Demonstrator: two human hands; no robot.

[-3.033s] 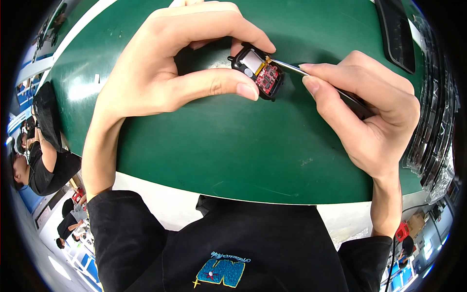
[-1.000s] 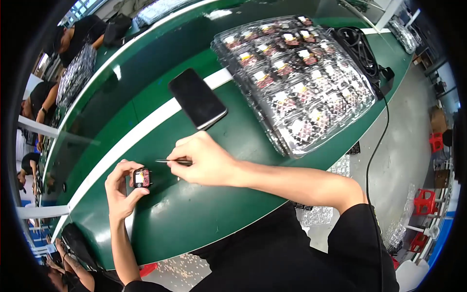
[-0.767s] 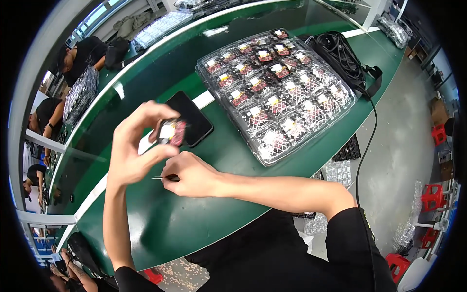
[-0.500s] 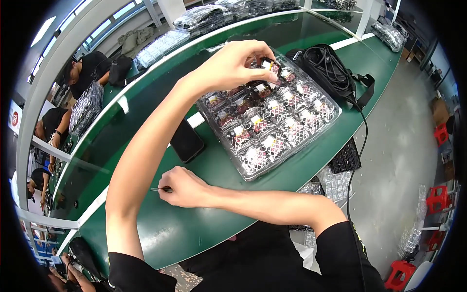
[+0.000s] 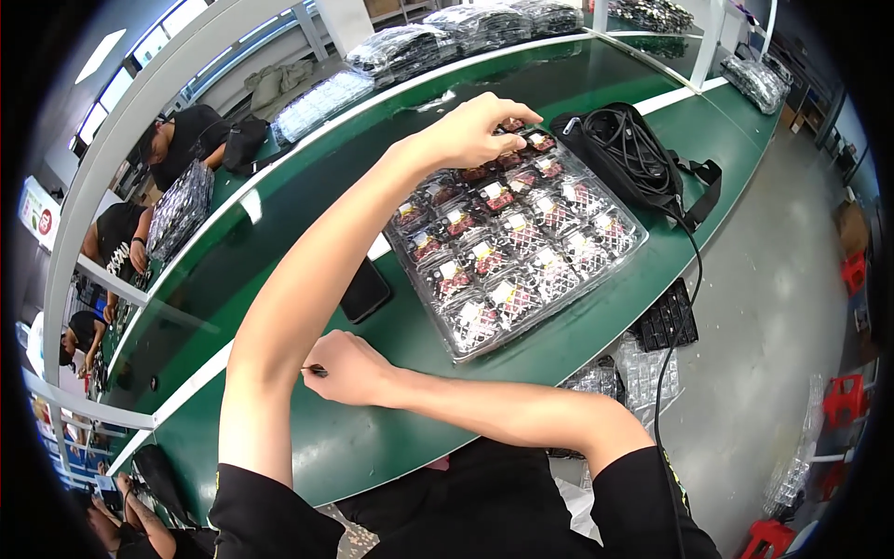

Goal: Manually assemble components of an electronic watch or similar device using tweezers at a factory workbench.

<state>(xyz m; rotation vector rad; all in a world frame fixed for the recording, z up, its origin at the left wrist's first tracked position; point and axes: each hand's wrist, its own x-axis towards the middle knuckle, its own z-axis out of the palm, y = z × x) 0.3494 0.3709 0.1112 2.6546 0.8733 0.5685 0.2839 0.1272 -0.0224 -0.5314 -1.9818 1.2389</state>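
My left hand (image 5: 475, 133) reaches over the far end of a clear plastic tray (image 5: 458, 352). Its thumb and fingers curl around a small dark-red part (image 5: 511, 124) at the far row, partly hidden by the hand. Rows of similar small red-and-black parts with whitish tops sit in the tray's compartments, such as a red part (image 5: 495, 196) near the middle. Close to the table's front edge, my right hand (image 5: 349, 370) is closed on a thin dark tool (image 5: 318, 371), mostly hidden in the fist. A black phone-like slab (image 5: 366, 293) lies between my left forearm and the tray.
A black bag with coiled cable (image 5: 624, 149) lies beyond the tray's right side on the green table (image 5: 410, 447). Wrapped packages (image 5: 400, 51) line the far ledge. People work at the left, including one in black (image 5: 191, 140). Black trays (image 5: 668, 312) and red stools (image 5: 843, 401) stand off the right edge.
My left hand has come down toward the tray's far row with the part it held higher before. My right hand stays closed by the front edge. The whole view has shifted slightly.
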